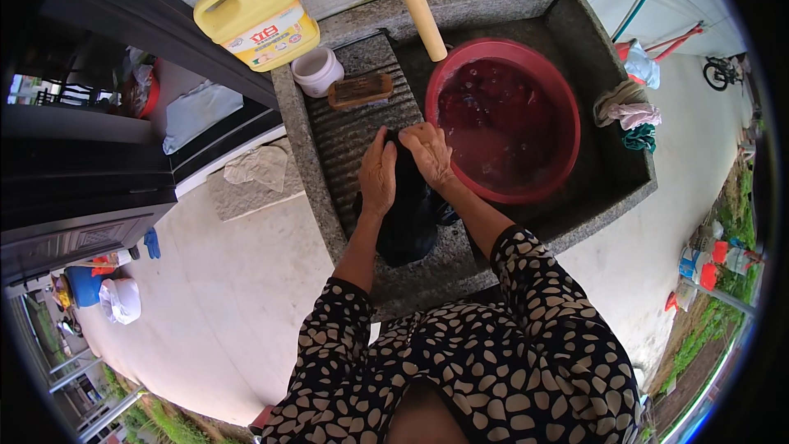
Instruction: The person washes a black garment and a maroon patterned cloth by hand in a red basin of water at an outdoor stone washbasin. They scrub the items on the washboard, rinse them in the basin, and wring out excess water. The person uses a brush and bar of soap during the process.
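A wet black garment (pixel 407 234) lies bunched over the ribbed stone washboard (pixel 337 140), its lower end near the sink's front edge. My left hand (pixel 378 174) presses along its left side, fingers together and curled at its top. On the other side my right hand (pixel 426 154) is closed over the upper end of the cloth, knuckles up. The fingertips of both hands are partly hidden by the dark fabric. Just beyond them a wooden scrubbing brush (pixel 360 92) rests on the ridges. To the right, a red basin (pixel 569 119) holds reddish water with dark red cloth in it.
A white jar (pixel 317 72) and a yellow detergent jug (pixel 255 26) stand at the far left corner. A pale pipe (pixel 415 4) comes down behind the basin. Rags (pixel 629 113) hang over the right wall of the stone sink (pixel 588 226). A dark door (pixel 90 189) is at left.
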